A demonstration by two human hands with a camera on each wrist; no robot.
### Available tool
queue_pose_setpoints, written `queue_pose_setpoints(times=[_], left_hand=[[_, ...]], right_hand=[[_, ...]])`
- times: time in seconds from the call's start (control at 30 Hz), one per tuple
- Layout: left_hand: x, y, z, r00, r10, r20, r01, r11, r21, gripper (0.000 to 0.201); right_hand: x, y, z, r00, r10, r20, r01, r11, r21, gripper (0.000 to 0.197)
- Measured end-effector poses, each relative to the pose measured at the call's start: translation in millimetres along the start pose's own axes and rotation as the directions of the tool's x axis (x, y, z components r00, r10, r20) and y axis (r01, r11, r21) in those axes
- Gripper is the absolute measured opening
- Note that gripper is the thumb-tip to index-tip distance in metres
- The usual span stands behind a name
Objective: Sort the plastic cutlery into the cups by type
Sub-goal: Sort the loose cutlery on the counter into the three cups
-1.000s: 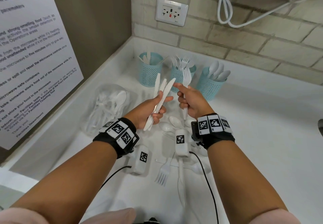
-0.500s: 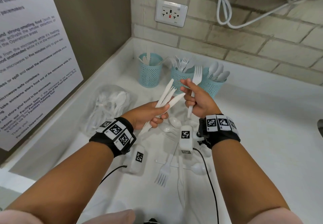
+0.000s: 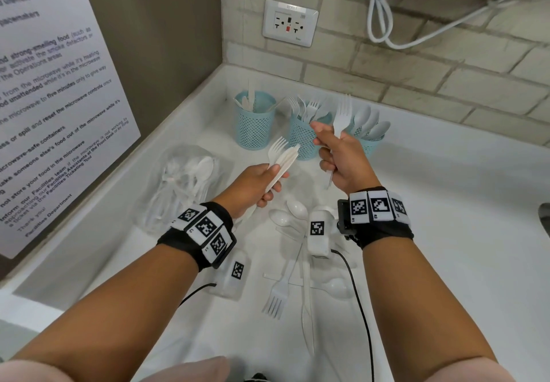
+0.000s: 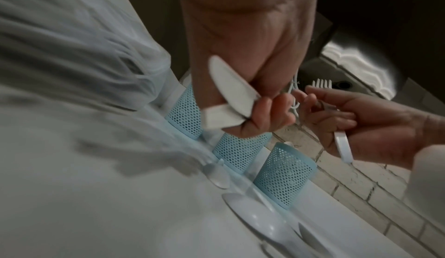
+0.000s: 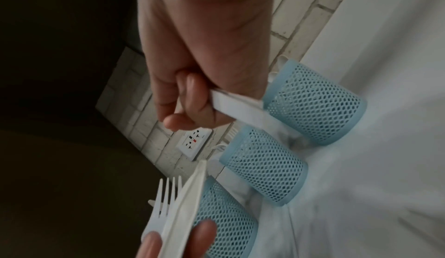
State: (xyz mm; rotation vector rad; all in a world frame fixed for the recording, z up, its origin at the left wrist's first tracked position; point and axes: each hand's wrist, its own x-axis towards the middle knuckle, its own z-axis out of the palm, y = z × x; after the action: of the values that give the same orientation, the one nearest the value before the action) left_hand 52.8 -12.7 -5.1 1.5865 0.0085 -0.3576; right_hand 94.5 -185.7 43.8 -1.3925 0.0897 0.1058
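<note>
Three blue mesh cups stand by the brick wall: the left cup (image 3: 253, 122) with knives, the middle cup (image 3: 302, 137) with forks, the right cup (image 3: 370, 143) with spoons. My left hand (image 3: 256, 185) grips a bundle of white knives and a fork (image 3: 282, 158) above the counter. My right hand (image 3: 339, 158) holds one white fork (image 3: 342, 115) upright, tines up, in front of the middle and right cups. In the right wrist view the fork handle (image 5: 237, 107) passes through my curled fingers. The left wrist view shows the handle ends of the bundle (image 4: 228, 94) in my fist.
Loose spoons (image 3: 293, 213), a fork (image 3: 278, 295) and a knife (image 3: 308, 307) lie on the white counter (image 3: 446, 232) near me. A clear bag of cutlery (image 3: 184, 185) sits at the left. A socket (image 3: 290, 22) and a white cable (image 3: 384, 18) are on the wall.
My right hand has drawn the single fork away from the bundle and moved up and right toward the cups. My left hand has lowered and tilted the bundle to the right.
</note>
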Motion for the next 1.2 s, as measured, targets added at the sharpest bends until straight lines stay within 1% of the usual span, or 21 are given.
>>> queue_pose_setpoints(times=[0.1, 0.17, 0.23, 0.27, 0.37, 0.5, 0.6, 0.67, 0.73, 0.77, 0.83, 0.9, 0.97, 1.0, 1.07, 1.13, 1.17, 1.2], left_hand=[[0.4, -1.2, 0.3, 1.000, 0.009, -0.017, -0.009, 1.000, 0.010, 0.030], [-0.4, -0.1, 1.7, 1.000, -0.004, -0.008, 0.004, 1.000, -0.012, 0.028], [-1.6, 1.9, 3.3, 1.000, -0.017, 0.009, 0.018, 1.000, -0.011, 0.026], [-2.1, 2.9, 3.7, 1.000, -0.024, 0.020, 0.024, 1.000, -0.008, 0.026], [-2.3, 3.4, 4.8, 0.998, -0.040, 0.042, 0.040, 0.999, -0.004, 0.028], [-1.0, 0.0, 2.4, 0.997, -0.036, 0.067, 0.034, 0.999, 0.032, 0.033], [-0.6, -1.5, -0.1, 0.993, -0.032, 0.114, 0.027, 0.999, 0.045, 0.033], [-0.6, -0.9, 0.0, 0.990, -0.036, 0.139, 0.028, 0.998, 0.059, 0.033], [0.0, -0.1, 1.0, 0.987, -0.039, 0.159, 0.029, 0.998, 0.063, 0.032], [0.2, 0.0, 1.6, 0.985, -0.040, 0.167, 0.030, 0.998, 0.062, 0.031], [0.2, -0.1, 1.6, 0.984, -0.041, 0.172, 0.030, 0.997, 0.065, 0.030], [-0.5, -0.5, -0.2, 0.985, -0.047, 0.166, 0.037, 0.997, 0.064, 0.030], [-0.3, -1.0, -2.8, 0.986, -0.056, 0.160, 0.048, 0.997, 0.056, 0.032], [0.1, -1.2, -4.0, 0.986, -0.059, 0.159, 0.052, 0.997, 0.050, 0.033], [0.9, -1.7, -6.0, 0.985, -0.062, 0.162, 0.058, 0.998, 0.024, 0.034], [2.0, -2.2, -7.3, 0.984, -0.065, 0.168, 0.069, 0.997, -0.022, 0.034], [2.5, -2.0, -7.9, 0.983, -0.065, 0.170, 0.074, 0.996, -0.045, 0.034], [3.1, -1.8, -8.7, 0.983, -0.064, 0.170, 0.076, 0.995, -0.062, 0.034]], right_hand=[[0.0, 3.6, 6.9, 0.998, 0.047, 0.052, -0.041, 0.991, -0.125, 0.013], [0.8, 9.1, 10.3, 0.995, 0.077, 0.058, -0.064, 0.977, -0.204, 0.020], [1.8, 14.5, 12.5, 0.995, 0.093, 0.043, -0.080, 0.967, -0.243, 0.026], [2.1, 16.2, 13.6, 0.995, 0.095, 0.035, -0.083, 0.965, -0.249, 0.025], [1.9, 19.5, 15.8, 0.996, 0.090, 0.014, -0.083, 0.964, -0.253, 0.010], [4.6, 21.2, 16.0, 0.997, 0.074, -0.023, -0.077, 0.959, -0.273, 0.007], [11.9, 22.8, 10.1, 0.990, 0.053, -0.133, -0.076, 0.981, -0.178, 0.009], [14.0, 24.3, 6.9, 0.992, 0.079, -0.102, -0.093, 0.987, -0.132, 0.013], [13.7, 25.8, 7.0, 0.993, 0.115, -0.035, -0.119, 0.979, -0.168, 0.018], [13.6, 25.7, 7.2, 0.992, 0.124, -0.020, -0.126, 0.973, -0.192, 0.018], [16.3, 23.1, 6.0, 0.992, 0.119, -0.047, -0.126, 0.973, -0.194, 0.014], [22.2, 18.3, 2.8, 0.987, 0.094, -0.131, -0.107, 0.990, -0.093, 0.011], [29.3, 11.5, -0.9, 0.974, 0.078, -0.214, -0.061, 0.994, 0.086, 0.014], [32.3, 7.9, -1.7, 0.969, 0.072, -0.236, -0.033, 0.985, 0.167, 0.014], [37.8, 1.5, -2.1, 0.969, 0.064, -0.241, 0.013, 0.952, 0.305, 0.016], [42.0, -3.8, -1.6, 0.977, 0.052, -0.208, 0.040, 0.910, 0.414, 0.027], [44.0, -6.8, -0.7, 0.979, 0.039, -0.201, 0.057, 0.891, 0.450, 0.026], [45.9, -10.6, 0.3, 0.978, 0.029, -0.208, 0.077, 0.873, 0.482, 0.021]])
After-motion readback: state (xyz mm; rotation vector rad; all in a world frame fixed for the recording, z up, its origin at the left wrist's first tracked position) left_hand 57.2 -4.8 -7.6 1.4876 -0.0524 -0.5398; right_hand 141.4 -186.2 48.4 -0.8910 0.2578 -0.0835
